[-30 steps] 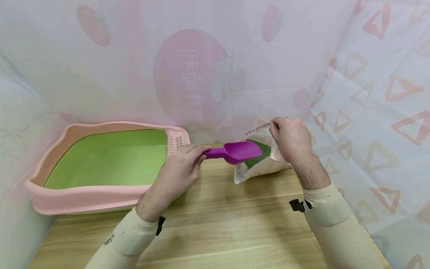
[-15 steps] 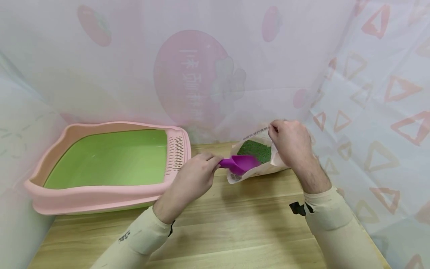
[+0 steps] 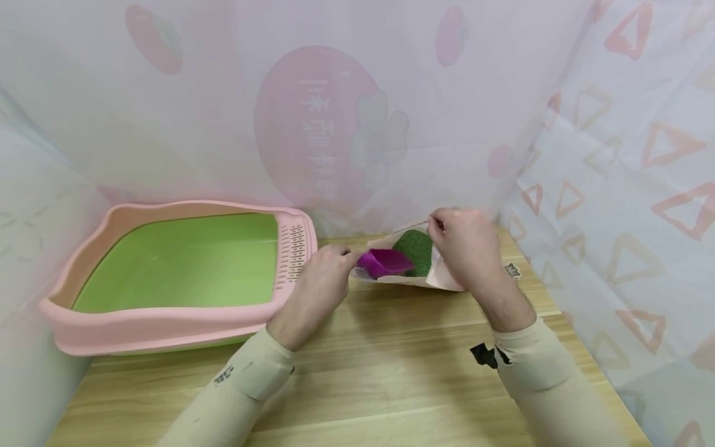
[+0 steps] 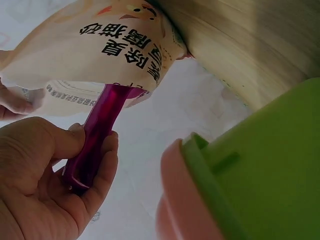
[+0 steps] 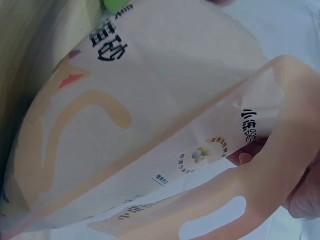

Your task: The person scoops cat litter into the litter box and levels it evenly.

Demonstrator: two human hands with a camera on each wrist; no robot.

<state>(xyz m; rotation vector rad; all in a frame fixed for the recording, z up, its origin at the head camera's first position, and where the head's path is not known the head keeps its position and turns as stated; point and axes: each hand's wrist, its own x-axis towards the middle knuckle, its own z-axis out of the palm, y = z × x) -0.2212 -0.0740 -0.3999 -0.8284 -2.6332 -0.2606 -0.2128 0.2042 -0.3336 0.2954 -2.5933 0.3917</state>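
Note:
In the head view a purple scoop [image 3: 385, 262] lies in the mouth of a paper cat litter bag [image 3: 445, 278], its tip against green litter granules [image 3: 416, 248]. My left hand [image 3: 324, 279] holds the scoop by its handle; the left wrist view shows thumb and fingers around the purple handle [image 4: 95, 140]. With my right hand [image 3: 469, 248] I pinch the bag's upper edge, and the bag leans with its mouth to the left. In the right wrist view the printed bag [image 5: 165, 75] fills most of the picture, partly hiding my right hand [image 5: 304, 195].
A litter box with a pink rim [image 3: 167, 326] and green inside [image 3: 184, 267] stands to the left, its slotted end close to my left hand. Everything rests on a wooden table [image 3: 357, 385]. Printed fabric walls [image 3: 475, 124] enclose the back and sides.
The scoop has gone from above the bag down into its mouth. My right hand has shifted slightly left and toward me, tipping the bag's mouth further left.

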